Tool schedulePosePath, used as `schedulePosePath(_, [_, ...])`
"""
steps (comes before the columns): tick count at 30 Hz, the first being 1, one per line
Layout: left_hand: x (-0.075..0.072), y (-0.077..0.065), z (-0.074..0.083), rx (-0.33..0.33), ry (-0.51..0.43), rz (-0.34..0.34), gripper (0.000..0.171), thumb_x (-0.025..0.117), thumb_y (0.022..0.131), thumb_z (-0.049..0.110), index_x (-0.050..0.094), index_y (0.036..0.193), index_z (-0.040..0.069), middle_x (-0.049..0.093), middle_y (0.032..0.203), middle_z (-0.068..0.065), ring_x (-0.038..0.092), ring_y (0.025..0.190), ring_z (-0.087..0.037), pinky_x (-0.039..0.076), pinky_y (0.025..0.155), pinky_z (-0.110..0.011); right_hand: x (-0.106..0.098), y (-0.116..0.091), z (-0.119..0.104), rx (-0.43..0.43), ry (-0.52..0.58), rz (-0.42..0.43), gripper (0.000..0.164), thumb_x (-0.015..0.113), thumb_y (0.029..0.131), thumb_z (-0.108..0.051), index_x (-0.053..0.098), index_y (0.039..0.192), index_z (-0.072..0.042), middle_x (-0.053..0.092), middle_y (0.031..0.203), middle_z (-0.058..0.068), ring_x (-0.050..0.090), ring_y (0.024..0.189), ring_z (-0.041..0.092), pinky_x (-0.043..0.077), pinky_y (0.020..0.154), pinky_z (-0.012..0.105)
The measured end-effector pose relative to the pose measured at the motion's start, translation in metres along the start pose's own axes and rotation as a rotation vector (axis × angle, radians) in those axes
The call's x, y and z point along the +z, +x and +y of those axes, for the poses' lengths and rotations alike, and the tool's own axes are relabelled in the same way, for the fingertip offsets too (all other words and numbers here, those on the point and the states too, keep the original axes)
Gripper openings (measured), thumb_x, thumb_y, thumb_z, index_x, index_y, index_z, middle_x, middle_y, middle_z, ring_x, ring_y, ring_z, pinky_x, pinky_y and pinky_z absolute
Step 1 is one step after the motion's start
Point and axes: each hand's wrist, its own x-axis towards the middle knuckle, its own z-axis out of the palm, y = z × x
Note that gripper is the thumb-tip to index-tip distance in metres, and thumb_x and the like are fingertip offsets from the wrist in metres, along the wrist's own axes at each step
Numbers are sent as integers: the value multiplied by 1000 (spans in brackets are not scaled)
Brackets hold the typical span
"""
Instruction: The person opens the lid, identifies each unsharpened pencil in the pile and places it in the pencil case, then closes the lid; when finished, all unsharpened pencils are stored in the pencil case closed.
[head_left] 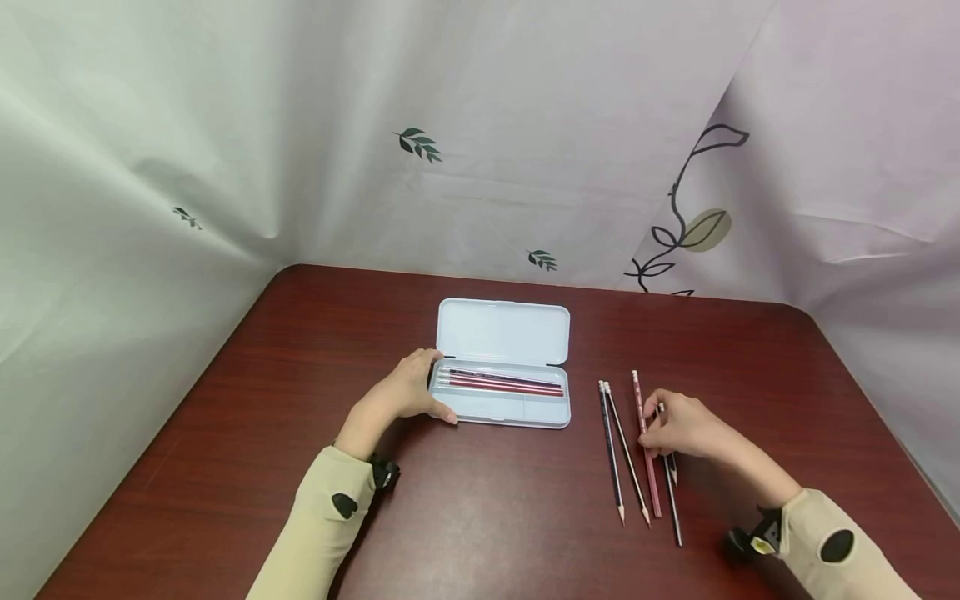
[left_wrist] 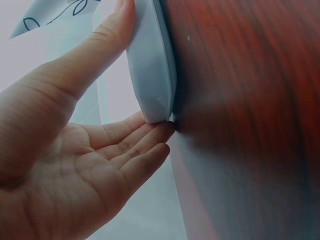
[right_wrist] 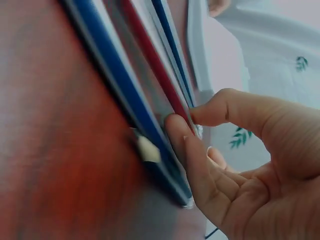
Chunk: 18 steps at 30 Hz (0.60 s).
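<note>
A pale blue pencil case (head_left: 472,407) lies on the table with its lid (head_left: 502,332) raised at the back. Red and dark pencils (head_left: 501,382) lie side by side in its rear compartment. My left hand (head_left: 399,390) grips the case's left end, thumb at the front edge and fingers at the back; the left wrist view shows the case's end wall (left_wrist: 150,65) between them. To the right, my right hand (head_left: 684,423) pinches a red pencil (head_left: 650,479) between thumb and fingers. Dark pencils (head_left: 672,504) lie beneath that hand, partly hidden by it.
Two more dark pencils, one (head_left: 611,450) beside another (head_left: 628,454), lie between the case and my right hand, points toward me. The reddish-brown table (head_left: 480,517) is bounded by a pale curtain (head_left: 487,167) printed with leaves at the back and sides.
</note>
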Motion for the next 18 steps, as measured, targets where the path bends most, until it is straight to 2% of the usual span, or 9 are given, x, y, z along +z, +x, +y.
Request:
schedulePosePath(9, [1, 0, -1, -3, 6, 0, 97, 91, 53, 33, 45, 128, -6, 51, 122, -20, 47, 115, -33, 38, 99, -45, -24, 11, -6, -40, 47, 13, 50, 65, 77, -7, 43, 120, 7, 67, 75, 4, 62, 64, 18, 53, 60, 30])
schedulePosePath(18, [0, 0, 1, -17, -3, -5, 97, 91, 53, 33, 44, 129, -5, 50, 124, -20, 47, 115, -32, 38, 99, -44, -47, 38, -11, -111, 177, -27, 39, 58, 87, -8, 47, 120, 9, 69, 88, 13, 65, 75, 17, 54, 68, 37])
